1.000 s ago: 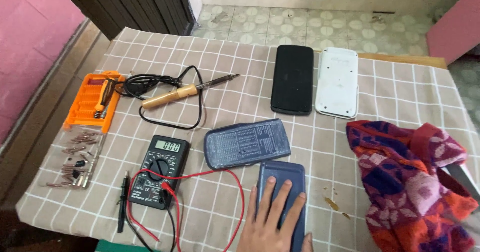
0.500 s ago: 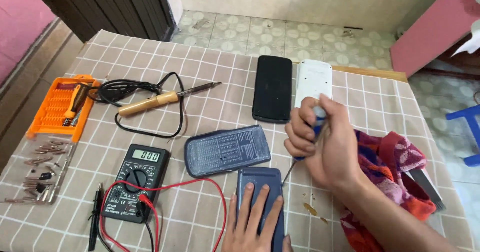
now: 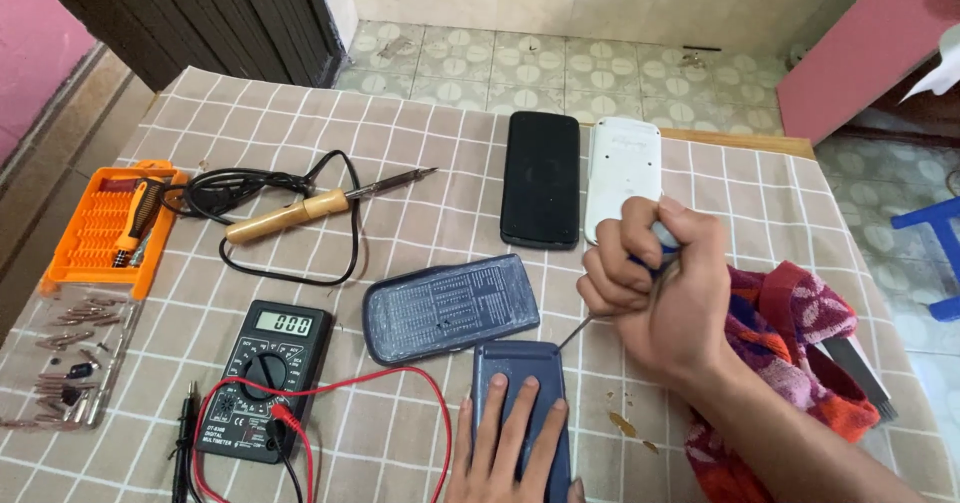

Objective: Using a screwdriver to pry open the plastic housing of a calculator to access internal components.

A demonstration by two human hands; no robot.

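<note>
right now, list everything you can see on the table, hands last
blue casing: 1, near edge, under the left hand
dark grey-blue keypad panel: 1, centre
black slab: 1, far side
white slab: 1, right of the black one
multimeter: 1, black, red and black leads, near left
soldering iron: 1, wooden handle, black cord
bit tray: 1, orange, far left
loose bits: several, left edge
cloth: 1, red-purple, right
screwdriver: 1, in right hand
left hand: flat on casing
right hand: gripping screwdriver
</note>
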